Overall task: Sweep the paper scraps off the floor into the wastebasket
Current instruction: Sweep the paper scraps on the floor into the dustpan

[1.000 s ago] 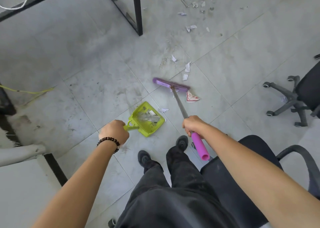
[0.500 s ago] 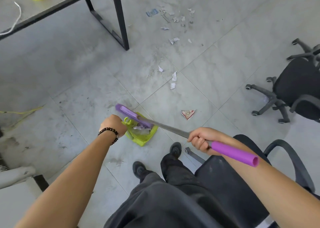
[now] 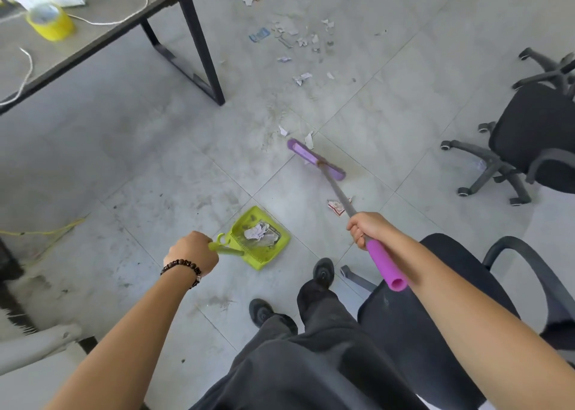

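Dustpan [image 3: 259, 238] waits flat in her clenched left hand [image 3: 191, 252] while the right hand [image 3: 365, 229] grips the broom [image 3: 315, 160], reaching scraps [image 3: 308, 138] at twelve o'clock.

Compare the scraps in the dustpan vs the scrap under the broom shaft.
Scraps in the dustpan: crumpled whitish wad, already collected in the green dustpan. Scrap under the broom shaft: flat, red-and-white print, lying on bare tile, partly hidden by the broom. Both are paper.

One broom [image 3: 315, 160], one dustpan [image 3: 259, 238], two office chairs [image 3: 529, 141], one tape roll [image 3: 49, 22].
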